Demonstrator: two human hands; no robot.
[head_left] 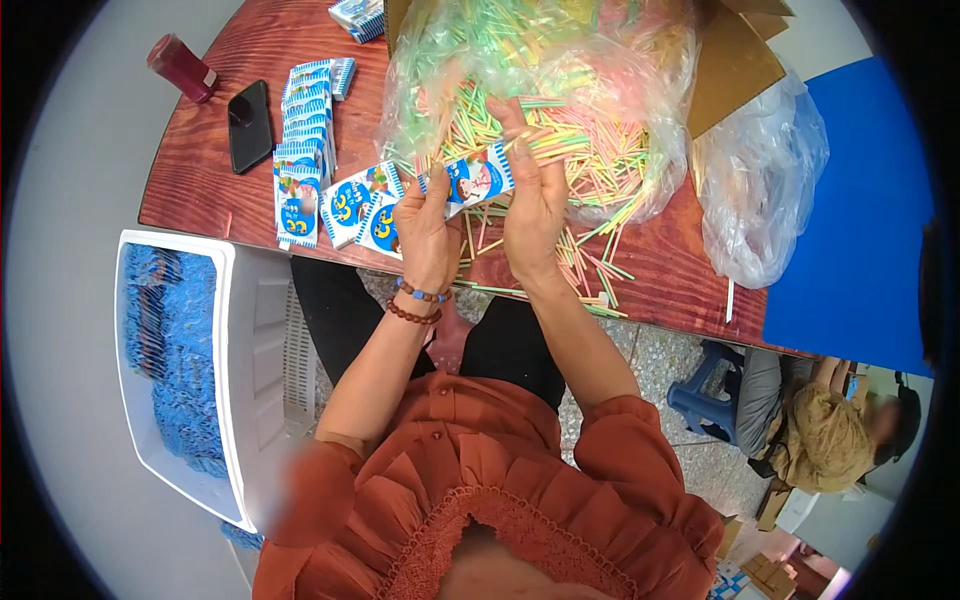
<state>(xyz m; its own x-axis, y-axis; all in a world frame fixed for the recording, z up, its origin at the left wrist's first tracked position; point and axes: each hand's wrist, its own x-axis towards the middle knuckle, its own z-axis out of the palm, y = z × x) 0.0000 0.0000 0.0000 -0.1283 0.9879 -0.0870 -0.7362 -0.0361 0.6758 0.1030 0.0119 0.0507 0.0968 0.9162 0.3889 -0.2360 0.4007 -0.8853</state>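
Observation:
A small blue-and-white striped packet is stretched between my two hands, above the table's near edge. My left hand is closed on its left end, and beaded bracelets circle that wrist. On the packet's other end, my right hand is closed too. A bundle of pastel sticks lies at the right fingertips; whether those fingers also grip it I cannot tell. Just left of my left hand are loose matching packets. Beyond both hands, a clear plastic bag spills many thin pink, green and yellow sticks.
Overlapping packets form a row beside a black phone and a red jar. A cardboard box and crumpled plastic bag stand right. A white bin holds blue material at left. Another person sits at right.

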